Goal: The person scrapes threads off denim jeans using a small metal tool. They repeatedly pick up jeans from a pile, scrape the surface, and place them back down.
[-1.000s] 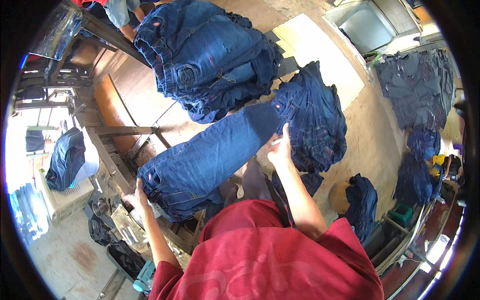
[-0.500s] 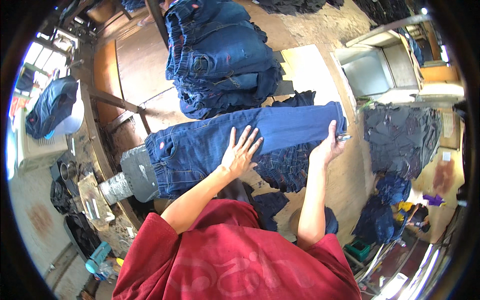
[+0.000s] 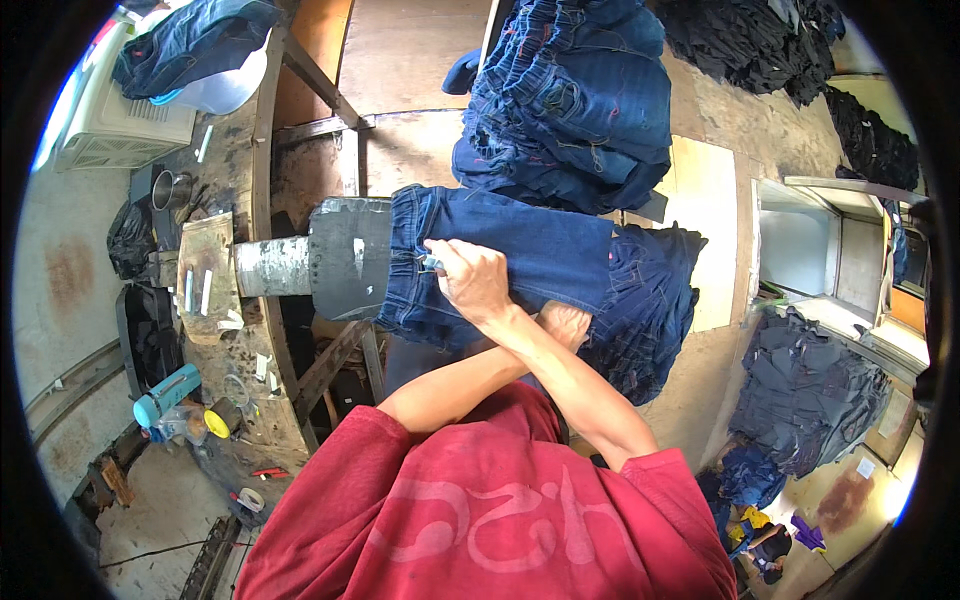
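Note:
A pair of dark blue denim trousers (image 3: 520,235) with an elastic waistband lies over the rounded end of a grey padded board (image 3: 350,255). My arms cross above it. My right hand (image 3: 475,280) reaches across to the left, closed round a small silver-and-pale-blue tool (image 3: 431,262) whose tip is at the waistband. Beneath my right forearm, my left hand (image 3: 565,322) rests at the lower part of the trousers, farther right. Its fingers are hidden by the forearm and cloth.
Behind the board rises a tall stack of denim trousers (image 3: 580,110). More dark denim (image 3: 650,300) lies just right of the trousers. At left, a wooden bench (image 3: 265,400) carries a metal cup (image 3: 171,189) and a turquoise flask (image 3: 167,395). Grey cloth pieces (image 3: 800,390) are heaped at right.
The view has swung right. My right hand has crossed from the leg end to the waistband, still with the tool. My left hand has shifted toward the leg end; the trousers now look shorter.

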`<state>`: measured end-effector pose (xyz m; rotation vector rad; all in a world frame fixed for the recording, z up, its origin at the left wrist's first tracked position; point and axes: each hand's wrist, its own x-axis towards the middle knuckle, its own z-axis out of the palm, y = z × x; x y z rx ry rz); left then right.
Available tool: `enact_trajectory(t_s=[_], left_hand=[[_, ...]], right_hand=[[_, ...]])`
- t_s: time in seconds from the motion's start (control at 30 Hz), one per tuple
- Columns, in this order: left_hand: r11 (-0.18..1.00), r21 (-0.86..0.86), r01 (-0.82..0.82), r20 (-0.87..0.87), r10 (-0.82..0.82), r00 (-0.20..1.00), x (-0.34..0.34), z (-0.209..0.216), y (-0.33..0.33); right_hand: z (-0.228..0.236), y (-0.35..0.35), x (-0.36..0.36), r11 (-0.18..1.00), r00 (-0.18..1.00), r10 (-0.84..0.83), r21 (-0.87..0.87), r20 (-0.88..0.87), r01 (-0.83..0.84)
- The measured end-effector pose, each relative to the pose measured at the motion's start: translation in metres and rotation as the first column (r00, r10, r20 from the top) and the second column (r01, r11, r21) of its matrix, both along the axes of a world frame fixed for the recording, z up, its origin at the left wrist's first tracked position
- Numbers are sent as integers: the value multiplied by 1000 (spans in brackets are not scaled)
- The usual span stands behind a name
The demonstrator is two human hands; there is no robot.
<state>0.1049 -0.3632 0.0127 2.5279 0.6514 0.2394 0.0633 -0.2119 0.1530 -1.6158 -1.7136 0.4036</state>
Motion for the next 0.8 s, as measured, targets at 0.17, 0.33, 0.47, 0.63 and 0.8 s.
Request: enact_trajectory(t_s=[0.17, 0.33, 0.47, 0.63, 0.8], left_hand=[[996, -83, 28, 129, -17, 992, -4, 58, 59], [998, 24, -51, 37, 50, 998, -75, 110, 162], [982, 101, -157, -155, 172, 973, -175, 112, 210], [973, 135, -187, -332, 222, 917, -243, 140, 233], [954, 175, -244, -101, 263, 959, -124, 127, 233]], right_hand=[[99, -34, 104, 983, 981, -181, -51, -71, 178], [162, -83, 228, 597, 619, -783, 205, -61, 775], [152, -120, 262, 615, 630, -775, -179, 46, 768], [111, -150, 213, 568, 658, -747, -425, 92, 705], [70, -138, 123, 824, 867, -497, -330, -29, 461]])
